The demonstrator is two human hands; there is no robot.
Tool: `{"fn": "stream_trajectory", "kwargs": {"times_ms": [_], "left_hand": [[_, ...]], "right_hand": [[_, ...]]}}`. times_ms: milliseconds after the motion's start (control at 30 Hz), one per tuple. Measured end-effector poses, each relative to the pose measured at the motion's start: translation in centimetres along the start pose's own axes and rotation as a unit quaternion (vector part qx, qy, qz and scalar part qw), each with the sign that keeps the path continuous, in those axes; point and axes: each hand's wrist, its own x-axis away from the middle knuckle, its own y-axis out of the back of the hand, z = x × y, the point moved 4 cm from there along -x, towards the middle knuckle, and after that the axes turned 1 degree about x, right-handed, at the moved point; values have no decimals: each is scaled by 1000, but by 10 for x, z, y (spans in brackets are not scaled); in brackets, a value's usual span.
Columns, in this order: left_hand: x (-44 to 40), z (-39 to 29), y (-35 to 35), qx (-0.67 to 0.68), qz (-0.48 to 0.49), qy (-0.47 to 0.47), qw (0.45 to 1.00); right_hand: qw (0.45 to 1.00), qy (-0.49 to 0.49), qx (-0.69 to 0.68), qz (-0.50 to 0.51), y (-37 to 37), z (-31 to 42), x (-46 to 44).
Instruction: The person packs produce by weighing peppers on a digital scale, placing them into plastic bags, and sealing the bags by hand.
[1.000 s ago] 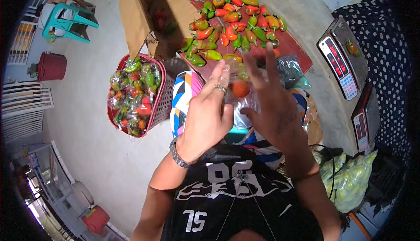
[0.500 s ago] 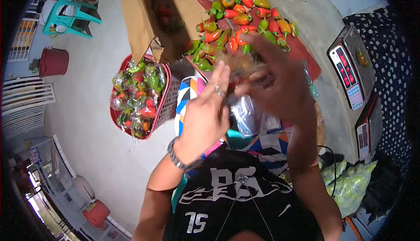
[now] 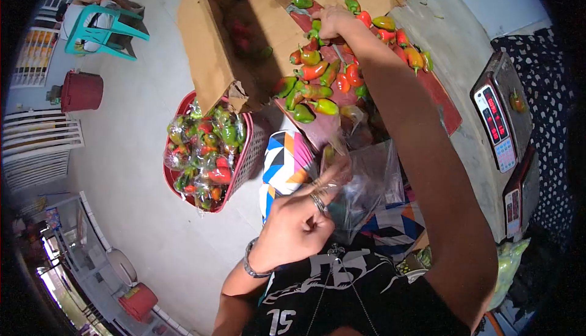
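Note:
My left hand (image 3: 299, 229), with a ring and a metal watch, is closed on the edge of a clear plastic bag (image 3: 372, 174) above my lap. A pepper shows blurred through plastic near its fingertips. My right hand (image 3: 334, 22) is stretched out over red and green peppers (image 3: 312, 71) on the dark red board (image 3: 444, 107). Its fingers are bent and pressed down by a green pepper; what they hold is hidden.
A pink basket (image 3: 244, 159) with bagged peppers stands left of my knee. A cardboard box (image 3: 204, 43) is behind it. Two scales (image 3: 495, 122) are at the right, one bearing a pepper. Beyond are a teal chair (image 3: 101, 28) with a person and a red bucket (image 3: 82, 90).
My right hand has moved from beside my left hand up to the far peppers. My left hand has come slightly nearer my body, and the bag now hangs spread beside it.

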Motion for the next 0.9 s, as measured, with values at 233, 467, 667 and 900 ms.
{"fn": "stream_trajectory", "kwargs": {"times_ms": [233, 467, 667, 900], "left_hand": [[0, 3, -2, -16, -9, 22, 1000], [3, 0, -20, -68, 10, 48, 996], [-4, -4, -30, -189, 32, 36, 981], [-1, 26, -48, -105, 85, 98, 986]], "right_hand": [[971, 29, -234, -47, 3, -32, 14], [639, 59, -760, -106, 20, -118, 196], [546, -203, -683, -441, 10, -295, 416], [640, -562, -163, -499, -80, -542, 568]]}}
